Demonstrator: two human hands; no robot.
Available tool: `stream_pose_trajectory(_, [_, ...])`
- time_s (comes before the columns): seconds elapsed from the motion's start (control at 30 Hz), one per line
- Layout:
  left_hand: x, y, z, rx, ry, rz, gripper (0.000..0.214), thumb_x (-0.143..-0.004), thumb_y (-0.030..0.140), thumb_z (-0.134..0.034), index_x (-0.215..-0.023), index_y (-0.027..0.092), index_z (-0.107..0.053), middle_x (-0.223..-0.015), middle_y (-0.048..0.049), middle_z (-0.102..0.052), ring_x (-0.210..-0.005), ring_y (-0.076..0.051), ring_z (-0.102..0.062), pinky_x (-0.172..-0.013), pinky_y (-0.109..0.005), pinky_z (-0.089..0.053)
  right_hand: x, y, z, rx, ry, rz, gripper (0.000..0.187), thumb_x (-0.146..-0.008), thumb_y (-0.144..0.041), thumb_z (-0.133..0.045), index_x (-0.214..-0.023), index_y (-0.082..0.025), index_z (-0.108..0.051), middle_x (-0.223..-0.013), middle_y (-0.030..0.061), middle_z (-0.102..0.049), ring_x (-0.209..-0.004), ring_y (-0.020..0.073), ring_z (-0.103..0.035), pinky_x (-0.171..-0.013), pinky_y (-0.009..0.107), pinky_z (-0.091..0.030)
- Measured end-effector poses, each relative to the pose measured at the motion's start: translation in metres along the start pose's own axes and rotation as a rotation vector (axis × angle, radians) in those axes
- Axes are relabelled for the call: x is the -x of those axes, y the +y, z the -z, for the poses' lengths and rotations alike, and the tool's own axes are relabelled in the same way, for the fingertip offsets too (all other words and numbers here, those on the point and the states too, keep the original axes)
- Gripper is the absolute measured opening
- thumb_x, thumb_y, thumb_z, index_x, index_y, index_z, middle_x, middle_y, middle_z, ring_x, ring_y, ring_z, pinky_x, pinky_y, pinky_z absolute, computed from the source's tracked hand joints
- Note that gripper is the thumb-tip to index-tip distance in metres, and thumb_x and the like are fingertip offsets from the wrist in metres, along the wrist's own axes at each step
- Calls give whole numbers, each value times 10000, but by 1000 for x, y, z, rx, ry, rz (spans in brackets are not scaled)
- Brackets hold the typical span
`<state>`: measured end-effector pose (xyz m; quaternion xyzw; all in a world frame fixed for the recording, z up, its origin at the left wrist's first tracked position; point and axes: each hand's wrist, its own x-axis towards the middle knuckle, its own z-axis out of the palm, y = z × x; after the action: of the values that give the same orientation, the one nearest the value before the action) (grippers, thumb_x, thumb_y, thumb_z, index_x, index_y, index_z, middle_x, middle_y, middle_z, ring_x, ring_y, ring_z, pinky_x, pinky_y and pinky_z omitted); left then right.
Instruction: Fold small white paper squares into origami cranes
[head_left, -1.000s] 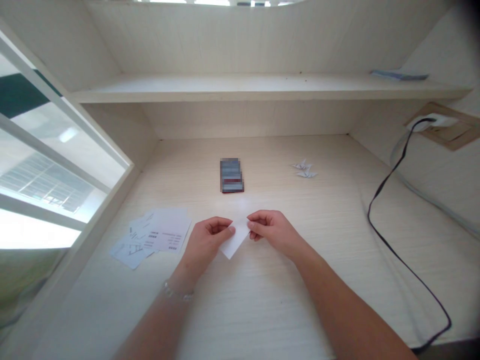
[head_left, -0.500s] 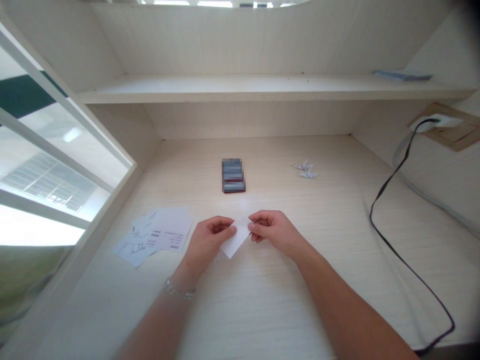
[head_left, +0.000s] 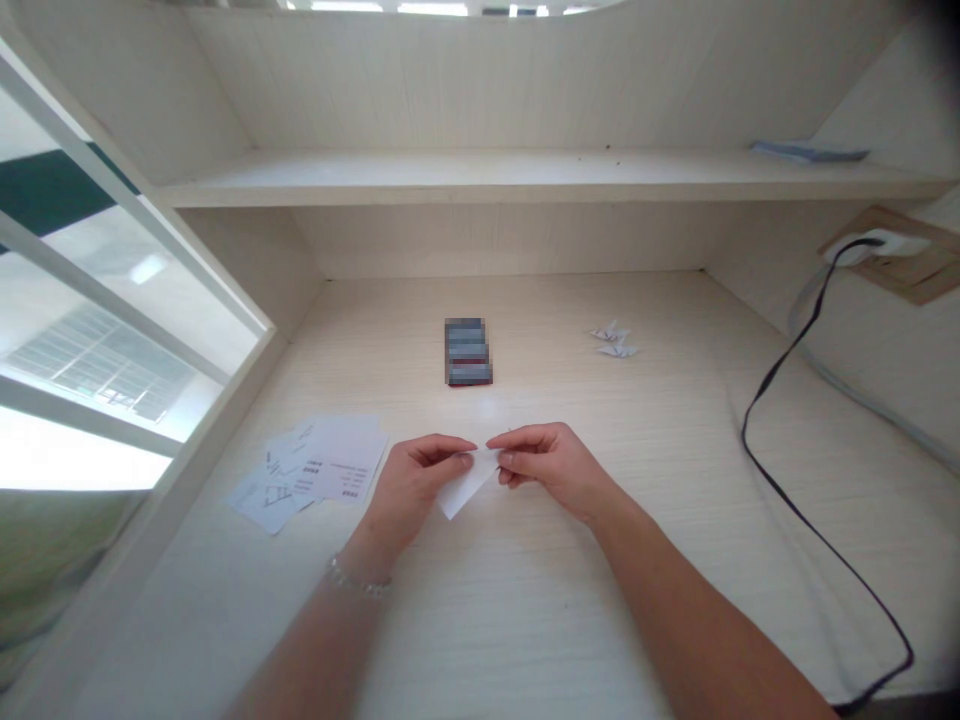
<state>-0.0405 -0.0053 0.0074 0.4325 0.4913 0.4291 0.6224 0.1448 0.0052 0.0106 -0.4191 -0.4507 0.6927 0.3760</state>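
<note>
A small white piece of paper (head_left: 465,487) is held just above the pale wooden desk (head_left: 525,600), near its middle. My left hand (head_left: 412,485) pinches the paper's left upper edge with thumb and fingers closed. My right hand (head_left: 547,465) pinches its right upper edge, index finger stretched over the top toward the left hand. The fingertips of both hands nearly meet above the paper, whose lower corner points down to the desk.
A loose pile of printed paper slips (head_left: 315,475) lies left of my hands. A dark blurred rectangular object (head_left: 468,352) sits further back. Two small folded paper figures (head_left: 615,342) lie at the back right. A black cable (head_left: 787,420) runs from a wall socket (head_left: 881,245) down the right side.
The fingertips of both hands have come closer together over the top of the paper, and the paper looks narrower, as if folded or tilted. The arms have hardly moved.
</note>
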Motion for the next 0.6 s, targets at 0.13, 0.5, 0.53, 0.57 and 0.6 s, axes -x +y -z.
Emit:
stream_pose_trajectory(0.13, [0,-1,0,24,14,-8,105,-652,206,-684,-743,154,-687,-682,-17,-654,-587,-105,-552,-511,-195,-385,0,2,1,-5,-29,15,230,-651,-237,-705,-865,-155,-715,-623,37,-671,-568,113,-609,-600,261,-501])
stream_pose_trajectory(0.5, [3,5,-2,-228,-40,-71,109,-704,239,-635,-742,152,-690,-687,-27,-655,-589,-104,-537,-514,-190,-382,1,-1,-4,52,-33,-30,256,-709,-361,-655,-832,-141,-697,-719,51,-660,-604,123,-607,-599,269,-496])
stream_pose_trajectory(0.53, [3,6,-3,-245,-46,-80,115,-706,243,-635,-752,152,-688,-698,-31,-660,-602,-109,-547,-528,-194,-393,0,1,-5,71,-33,-31,248,-703,-351,-661,-829,-140,-694,-716,48,-657,-595,116,-600,-591,262,-491])
stream_pose_trajectory(0.57, [3,6,-3,-251,-48,-85,121,-703,246,-639,-765,153,-683,-713,-33,-664,-615,-113,-556,-542,-198,-404,0,2,-7,88,-38,-30,241,-696,-339,-668,-828,-138,-692,-708,44,-655,-588,111,-592,-585,256,-486])
stream_pose_trajectory(0.6, [3,6,-3,-247,-46,-85,130,-697,250,-647,-781,153,-674,-727,-34,-667,-624,-117,-565,-553,-202,-413,-1,3,-8,102,-43,-25,236,-690,-326,-674,-829,-137,-691,-701,42,-653,-584,108,-587,-582,252,-482])
